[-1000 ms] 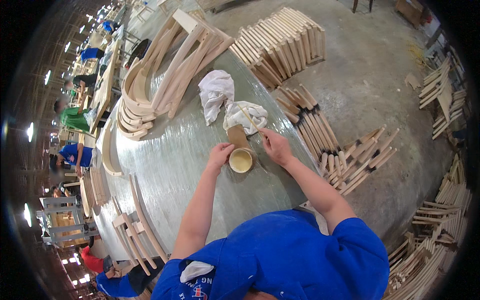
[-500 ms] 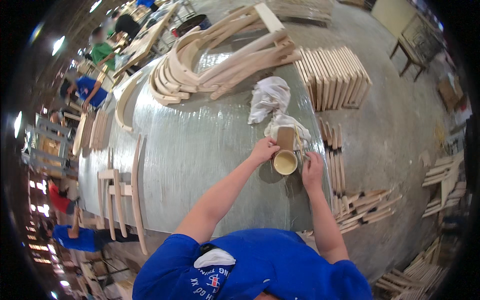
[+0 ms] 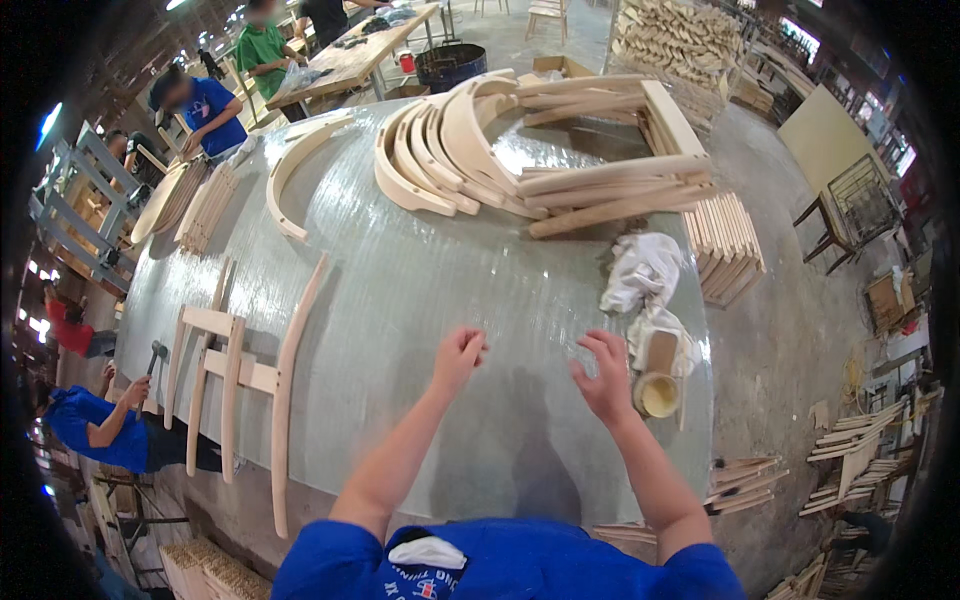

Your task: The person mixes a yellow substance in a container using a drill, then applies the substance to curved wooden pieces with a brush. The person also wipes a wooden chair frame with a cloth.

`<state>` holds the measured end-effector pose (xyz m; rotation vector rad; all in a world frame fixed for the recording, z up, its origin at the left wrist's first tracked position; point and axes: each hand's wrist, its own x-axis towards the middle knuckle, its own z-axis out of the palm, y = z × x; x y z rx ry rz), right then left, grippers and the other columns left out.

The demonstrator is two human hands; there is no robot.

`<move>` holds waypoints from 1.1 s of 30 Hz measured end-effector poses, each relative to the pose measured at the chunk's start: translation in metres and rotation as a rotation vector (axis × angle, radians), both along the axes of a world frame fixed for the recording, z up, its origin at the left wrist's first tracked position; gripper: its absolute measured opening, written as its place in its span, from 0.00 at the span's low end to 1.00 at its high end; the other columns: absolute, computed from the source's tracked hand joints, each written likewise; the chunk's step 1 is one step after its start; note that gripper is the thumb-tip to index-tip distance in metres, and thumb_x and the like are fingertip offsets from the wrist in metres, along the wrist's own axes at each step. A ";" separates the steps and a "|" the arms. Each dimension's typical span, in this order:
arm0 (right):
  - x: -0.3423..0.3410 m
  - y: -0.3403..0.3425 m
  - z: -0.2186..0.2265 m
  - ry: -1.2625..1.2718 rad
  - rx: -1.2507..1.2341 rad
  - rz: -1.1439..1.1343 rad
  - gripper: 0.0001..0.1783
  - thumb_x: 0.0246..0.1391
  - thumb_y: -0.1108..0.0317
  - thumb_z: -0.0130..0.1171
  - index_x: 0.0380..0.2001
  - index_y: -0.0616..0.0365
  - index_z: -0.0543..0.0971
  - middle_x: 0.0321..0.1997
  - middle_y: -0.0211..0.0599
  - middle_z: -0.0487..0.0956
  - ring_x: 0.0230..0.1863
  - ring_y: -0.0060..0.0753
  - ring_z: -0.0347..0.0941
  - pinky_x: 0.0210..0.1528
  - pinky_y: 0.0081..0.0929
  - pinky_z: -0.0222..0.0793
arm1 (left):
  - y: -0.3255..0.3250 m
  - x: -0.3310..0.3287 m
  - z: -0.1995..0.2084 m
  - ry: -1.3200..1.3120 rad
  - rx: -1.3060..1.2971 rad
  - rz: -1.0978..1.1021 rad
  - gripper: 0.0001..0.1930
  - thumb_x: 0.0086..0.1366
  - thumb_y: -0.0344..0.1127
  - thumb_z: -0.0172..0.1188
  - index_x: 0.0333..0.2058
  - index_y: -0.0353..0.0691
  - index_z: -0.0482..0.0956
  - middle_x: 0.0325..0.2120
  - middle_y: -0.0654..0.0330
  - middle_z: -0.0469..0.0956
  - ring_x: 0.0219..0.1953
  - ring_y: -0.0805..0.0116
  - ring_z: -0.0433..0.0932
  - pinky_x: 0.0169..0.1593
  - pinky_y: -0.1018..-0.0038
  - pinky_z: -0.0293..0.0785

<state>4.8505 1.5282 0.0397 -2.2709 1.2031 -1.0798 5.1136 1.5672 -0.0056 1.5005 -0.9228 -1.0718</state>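
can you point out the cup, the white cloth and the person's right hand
cup (image 3: 641,403): head view, on its left side wall
white cloth (image 3: 643,270): head view, on its larger upper bunch
right hand (image 3: 605,380): head view, on the middle of the hand

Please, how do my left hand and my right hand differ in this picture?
The left hand has its fingers curled in; the right hand has its fingers spread and bent. The right hand is close to the cup; the left hand is farther from it. Both are bare, over the table, and neither visibly holds anything.
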 end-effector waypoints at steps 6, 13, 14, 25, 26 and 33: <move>0.218 -0.112 0.010 0.287 -0.125 0.174 0.36 0.36 0.51 0.67 0.50 0.51 0.69 0.60 0.44 0.59 0.60 0.54 0.54 0.60 0.47 0.52 | 0.102 0.086 0.000 0.110 0.044 0.183 0.08 0.63 0.34 0.52 0.34 0.34 0.74 0.24 0.61 0.76 0.23 0.77 0.72 0.28 0.81 0.69; 0.413 -0.225 0.026 0.663 -0.038 0.053 0.37 0.39 0.46 0.64 0.53 0.48 0.67 0.58 0.47 0.60 0.60 0.54 0.53 0.58 0.47 0.53 | 0.165 0.138 -0.021 0.122 0.075 0.384 0.06 0.61 0.29 0.52 0.34 0.33 0.75 0.23 0.61 0.76 0.24 0.78 0.73 0.29 0.82 0.70; 0.429 -0.237 0.027 0.719 -0.056 0.017 0.37 0.39 0.45 0.64 0.52 0.48 0.67 0.58 0.48 0.60 0.60 0.53 0.54 0.57 0.47 0.53 | 0.165 0.141 -0.024 0.135 0.089 0.409 0.05 0.61 0.28 0.52 0.33 0.33 0.75 0.22 0.61 0.76 0.24 0.79 0.73 0.29 0.82 0.70; 0.504 -0.317 0.010 0.783 0.013 -0.015 0.38 0.35 0.37 0.60 0.52 0.38 0.72 0.61 0.37 0.60 0.60 0.56 0.53 0.59 0.53 0.52 | 0.167 0.144 -0.053 -0.437 -0.167 0.316 0.05 0.48 0.23 0.57 0.26 0.37 0.76 0.15 0.60 0.72 0.14 0.66 0.69 0.19 0.74 0.64; 0.502 -0.316 0.010 0.807 0.055 -0.005 0.37 0.34 0.37 0.60 0.50 0.39 0.74 0.61 0.35 0.60 0.60 0.56 0.53 0.59 0.53 0.52 | 0.168 0.145 -0.054 -0.461 -0.156 0.302 0.04 0.48 0.23 0.57 0.26 0.37 0.76 0.15 0.60 0.72 0.14 0.66 0.69 0.19 0.74 0.64; 0.465 -0.280 0.018 0.800 0.135 0.130 0.26 0.35 0.42 0.62 0.39 0.40 0.80 0.53 0.35 0.65 0.56 0.54 0.56 0.56 0.52 0.57 | 0.162 0.137 -0.055 -0.500 -0.197 0.352 0.04 0.49 0.25 0.57 0.27 0.37 0.75 0.14 0.59 0.71 0.14 0.66 0.68 0.19 0.74 0.64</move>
